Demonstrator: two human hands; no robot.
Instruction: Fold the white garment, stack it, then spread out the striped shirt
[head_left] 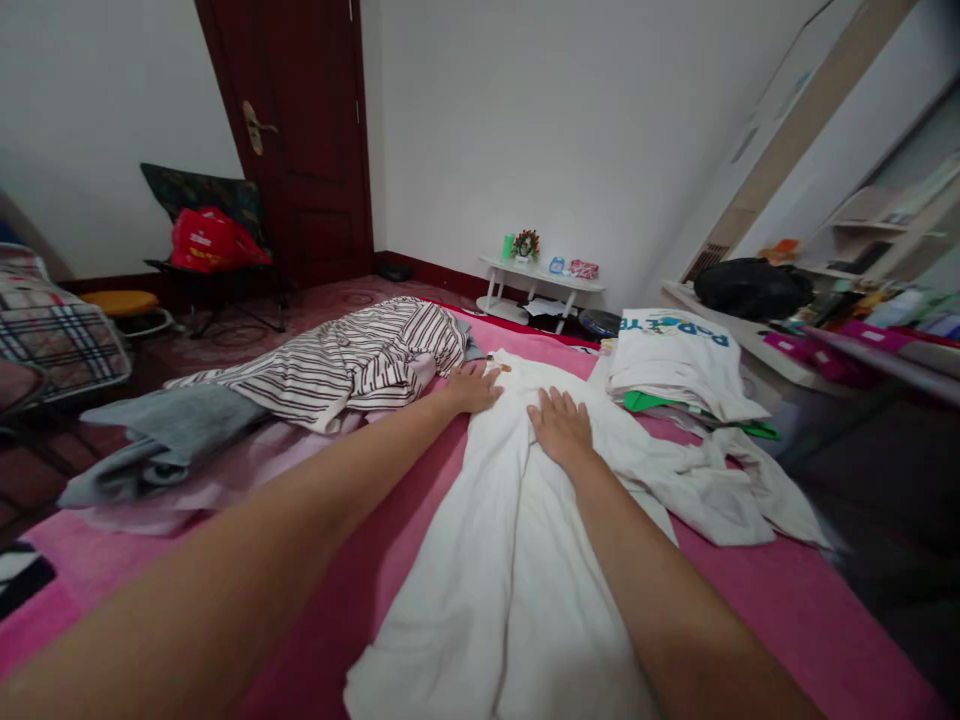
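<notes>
A white garment (510, 560) lies spread lengthwise on the pink bed cover (750, 590). My left hand (472, 388) rests flat at the garment's far left edge, fingers stretched out and together. My right hand (561, 428) lies flat on the middle of the garment, fingers spread. Neither hand holds anything. A striped shirt (352, 360) sits heaped just left of my left hand.
Grey clothes (172, 430) lie at the bed's left. A folded stack of white and green shirts (675, 365) sits at the right. Beyond are a dark red door (300, 130), a chair with a red bag (210, 240), a small white table (540, 280) and a cluttered shelf (825, 330).
</notes>
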